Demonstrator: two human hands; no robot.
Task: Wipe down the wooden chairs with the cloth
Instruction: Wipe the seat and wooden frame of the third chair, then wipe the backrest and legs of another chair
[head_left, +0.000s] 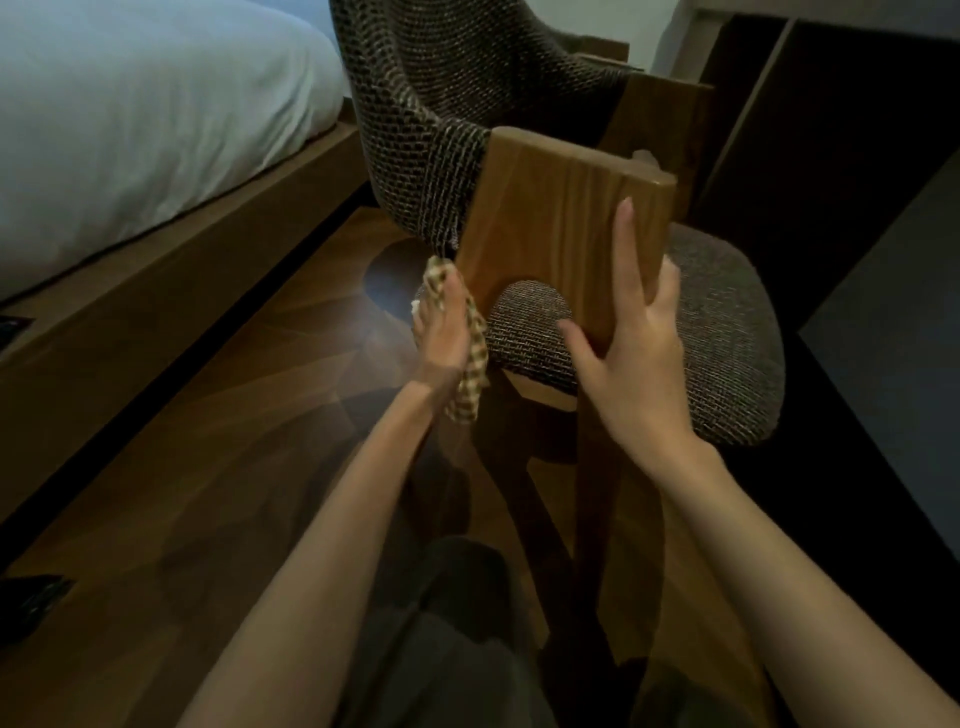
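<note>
A wooden chair fills the middle of the head view, with a broad wooden armrest panel (556, 218), a woven brown seat cushion (727, 332) and a woven backrest (457, 78). My left hand (441, 343) holds a checked tan cloth (475, 353) against the left outer side of the wooden panel, low down near the seat. My right hand (634, 353) rests on the panel's top face, index finger straight along the wood, thumb spread to the left, the other fingers wrapped over the right edge.
A bed with a white sheet (130, 114) on a wooden frame (156, 291) runs along the left. Wooden floor (208, 493) lies between bed and chair. Dark cabinet panels (831, 130) stand at the right. My knees (457, 623) are at the bottom, by the chair legs (540, 519).
</note>
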